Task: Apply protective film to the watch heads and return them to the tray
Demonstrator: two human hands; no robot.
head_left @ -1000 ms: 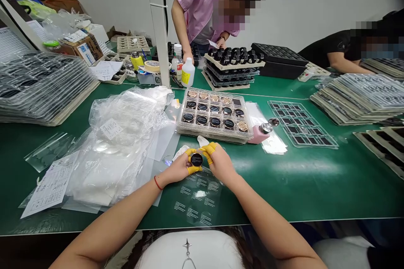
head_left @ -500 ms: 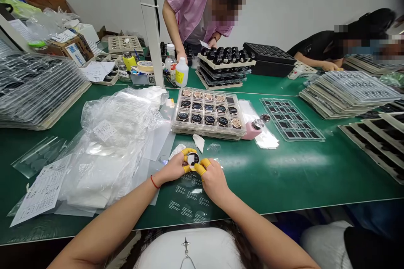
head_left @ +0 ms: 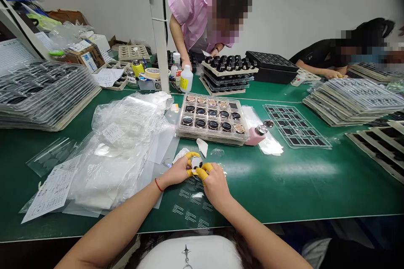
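Observation:
My left hand [head_left: 176,172], in yellow finger cots, is closed around the rim of a round watch head [head_left: 196,162], whose face shines pale. At its lower edge, the yellow-cotted fingertips of my right hand [head_left: 216,183] are pinched together; whatever they grip is too small to make out. Beneath both hands lies a clear film sheet [head_left: 189,209] with rows of white print. A crumpled white wipe [head_left: 180,155] is beside my left hand, and another white scrap [head_left: 202,147] lies just beyond. Farther back, a stacked clear tray [head_left: 211,138] carries several watch heads, dark-faced and gold-toned.
Plastic bags [head_left: 123,151] and a printed sheet [head_left: 52,187] cover the left side. A pink pump bottle [head_left: 255,135] stands right of the tray, before a flat tray [head_left: 298,126]. Stacked trays [head_left: 41,96] rise at far left. Two people work across the table.
The view has shifted a little, so the scene sits lower and farther right. The watch face, partly black before, now looks mostly pale. Both hands keep their hold.

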